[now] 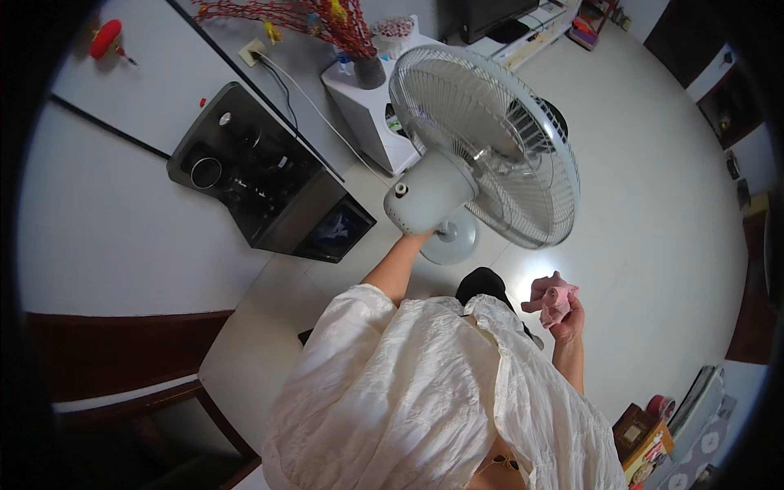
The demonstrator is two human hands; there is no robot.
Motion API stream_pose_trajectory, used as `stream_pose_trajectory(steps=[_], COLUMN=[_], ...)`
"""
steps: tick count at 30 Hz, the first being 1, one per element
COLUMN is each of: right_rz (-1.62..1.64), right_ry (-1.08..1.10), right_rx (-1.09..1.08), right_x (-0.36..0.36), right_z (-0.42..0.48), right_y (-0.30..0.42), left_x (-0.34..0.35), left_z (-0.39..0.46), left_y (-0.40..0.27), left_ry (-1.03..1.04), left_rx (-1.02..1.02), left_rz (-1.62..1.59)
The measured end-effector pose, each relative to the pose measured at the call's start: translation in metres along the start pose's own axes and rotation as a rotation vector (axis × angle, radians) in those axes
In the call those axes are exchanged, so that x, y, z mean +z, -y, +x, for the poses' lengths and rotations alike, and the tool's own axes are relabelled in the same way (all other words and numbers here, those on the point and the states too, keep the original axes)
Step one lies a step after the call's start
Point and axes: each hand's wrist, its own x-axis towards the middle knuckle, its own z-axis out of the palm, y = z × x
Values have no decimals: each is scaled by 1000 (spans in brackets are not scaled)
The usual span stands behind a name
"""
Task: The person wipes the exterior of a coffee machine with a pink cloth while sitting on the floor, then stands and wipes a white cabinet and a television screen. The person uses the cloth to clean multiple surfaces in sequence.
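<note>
A white pedestal fan with a round wire guard (484, 147) stands in front of me, its motor housing (429, 193) turned my way and its round base (450, 239) on the floor. My left hand (422, 236) reaches in under the housing; its fingers are hidden there, so its grip cannot be seen. In my right hand (568, 318), low over the floor to the right of the fan, is a crumpled pink cloth (556, 300).
A black water dispenser (275, 184) stands by the left wall. Behind the fan is a white cabinet (361, 116) bearing a vase (369, 72) of red branches. Cords run from a wall socket (252, 52). Boxes (643, 444) lie at lower right, a dark-framed doorway (208, 416) at lower left.
</note>
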Motion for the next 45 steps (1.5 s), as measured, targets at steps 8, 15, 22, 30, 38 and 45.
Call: stream_pose_trajectory(steps=[8, 15, 22, 30, 38, 45], right_rz=[-92, -207, -282, -200, -161, -159], right_ry=[199, 161, 235, 345, 296, 184], right_rx=[17, -8, 78, 154, 157, 155], right_x=[23, 43, 17, -2, 5, 6], right_z=[-9, -19, 1, 29, 40, 31], right_y=[9, 5, 21, 24, 17, 22], left_x=[-34, -72, -113, -139, -170, -192], left_z=[-39, -91, -156, -216, -241, -249], left_y=[3, 22, 28, 25, 36, 84], left_ry=[-29, -63, -74, -133, -272, -457], left_rx=[-69, -192, -368, -578, -790, -1008], left_rz=[-31, -43, -47, -44, -125, -292])
